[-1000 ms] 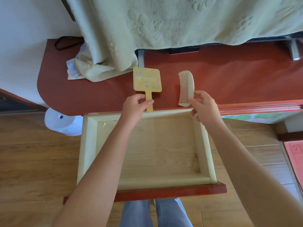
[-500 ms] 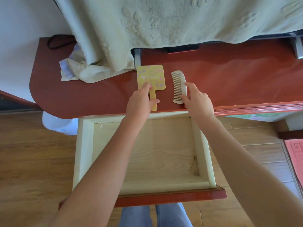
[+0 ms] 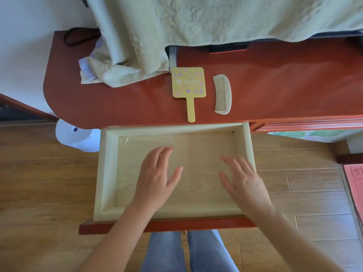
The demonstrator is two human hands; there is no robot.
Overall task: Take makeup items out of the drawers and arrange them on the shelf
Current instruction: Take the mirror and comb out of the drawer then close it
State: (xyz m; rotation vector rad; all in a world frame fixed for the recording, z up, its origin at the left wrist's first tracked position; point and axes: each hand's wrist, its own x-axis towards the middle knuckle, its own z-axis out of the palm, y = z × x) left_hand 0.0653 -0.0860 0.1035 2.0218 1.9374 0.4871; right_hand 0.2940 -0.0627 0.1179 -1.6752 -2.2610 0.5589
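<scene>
Drawer (image 3: 106,173) pulled fully out below the red shelf (image 3: 275,79); pale wood interior, red front edge nearest the body

Left hand (image 3: 157,179) over the drawer floor, left of centre, palm down, fingers spread and apart, thumb out to the right; nothing gripped. Slight blur at the fingertips (image 3: 167,151); contact with the drawer floor cannot be told

Right hand (image 3: 243,179) over the drawer floor, right of centre, near the right wall, palm down, fingers splayed apart; nothing gripped. Blurred likewise; contact cannot be told

Yellow hand mirror (image 3: 188,82) flat on the shelf, patterned back up, handle pointing toward the drawer, handle tip close to the shelf's front edge

Comb (image 3: 223,94) flat on the shelf just beside the mirror, on its right, not touching it; curved spine to the right, teeth facing the mirror

Both items well apart from both hands

Pale green towel (image 3: 216,18) hanging over the back of the shelf, one bunched end resting on the shelf surface left of the mirror, near its top left corner

White round object (image 3: 76,136) on the wooden floor, left of the drawer, partly under the shelf's rounded end

Blue jeans (image 3: 167,252) visible below the drawer front
</scene>
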